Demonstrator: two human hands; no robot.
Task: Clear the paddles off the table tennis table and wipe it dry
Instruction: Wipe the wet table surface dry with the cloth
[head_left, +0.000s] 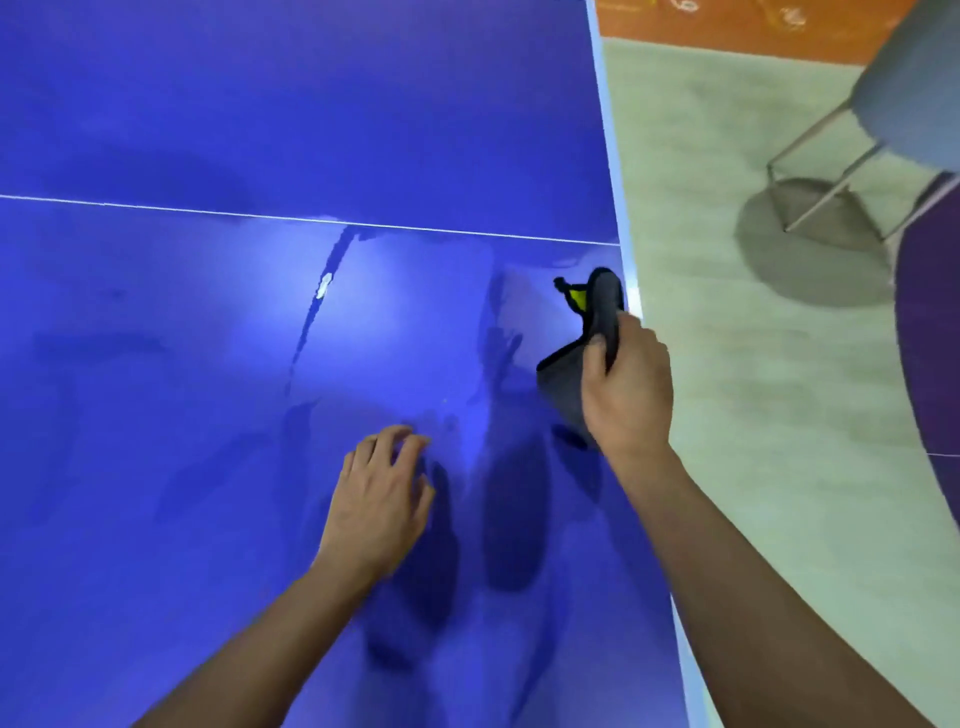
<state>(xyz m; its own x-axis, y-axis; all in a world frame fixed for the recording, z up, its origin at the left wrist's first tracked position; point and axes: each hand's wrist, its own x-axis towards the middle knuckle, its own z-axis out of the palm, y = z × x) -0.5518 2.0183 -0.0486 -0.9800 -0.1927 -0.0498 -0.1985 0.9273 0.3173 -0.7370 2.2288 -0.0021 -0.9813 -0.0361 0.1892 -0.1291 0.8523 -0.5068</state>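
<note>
The blue table tennis table (208, 364) fills most of the head view, with a thin white line running across it and wet streaks around the middle. My right hand (626, 384) grips a dark grey cloth (602, 306) with a yellow patch, lifted just above the table near its right edge. My left hand (379, 499) hovers low over the table with loosely curled fingers and holds nothing. No paddle is in view.
The table's white right edge (631, 291) runs top to bottom. Beyond it lies pale floor with a grey stool (909, 93) on metal legs, an orange mat (727, 21) at the top, and a purple surface (930, 338) at far right.
</note>
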